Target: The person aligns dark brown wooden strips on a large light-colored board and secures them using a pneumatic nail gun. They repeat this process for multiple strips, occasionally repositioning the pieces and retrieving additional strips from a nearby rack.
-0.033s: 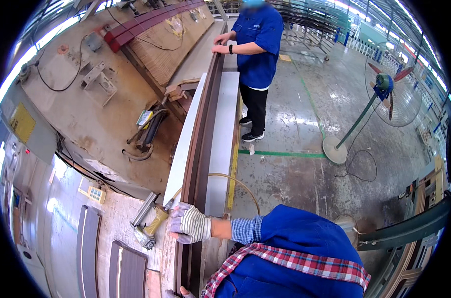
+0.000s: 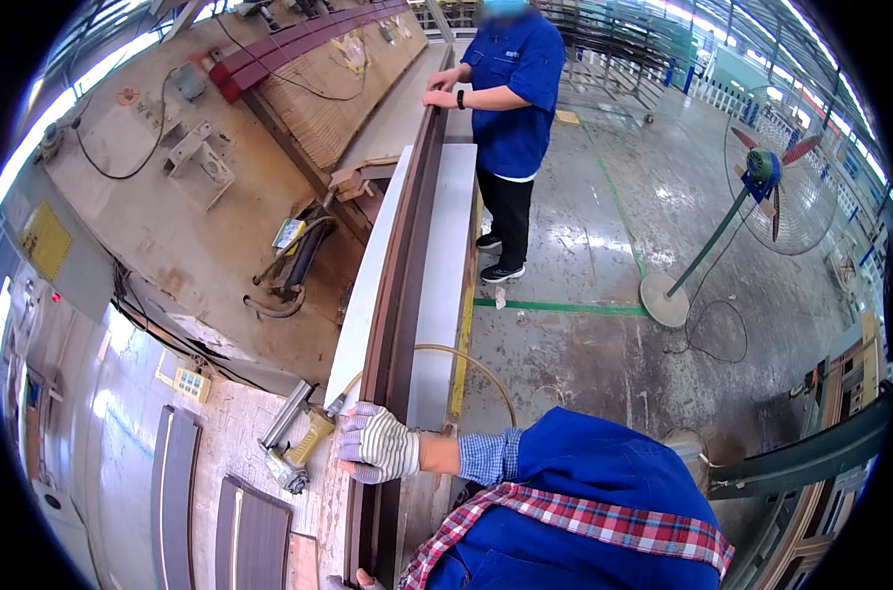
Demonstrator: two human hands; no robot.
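Observation:
A long dark-brown grooved board point(image 2: 399, 295), looking like a frame profile, runs lengthwise along a narrow bench. My right hand point(image 2: 379, 444), in a grey-and-white striped glove with bare fingertips, is closed over its near part. At the lower edge my left hand point(image 2: 360, 581) shows only in part, its fingers closed at the same board's near end. Left of my right hand lies a yellowish nail gun point(image 2: 312, 440) with a silver magazine, joined to an air hose point(image 2: 486, 370). A co-worker point(image 2: 513, 93) in blue has both hands on the board's far end.
Short brown panels point(image 2: 259, 536) lie on the worn worktop at lower left. A large brown machine point(image 2: 220, 236) with a clamp and hoses stands left of the bench. White sheets point(image 2: 442, 246) lie under the board. A standing fan point(image 2: 665, 298) with a loose cable is to the right.

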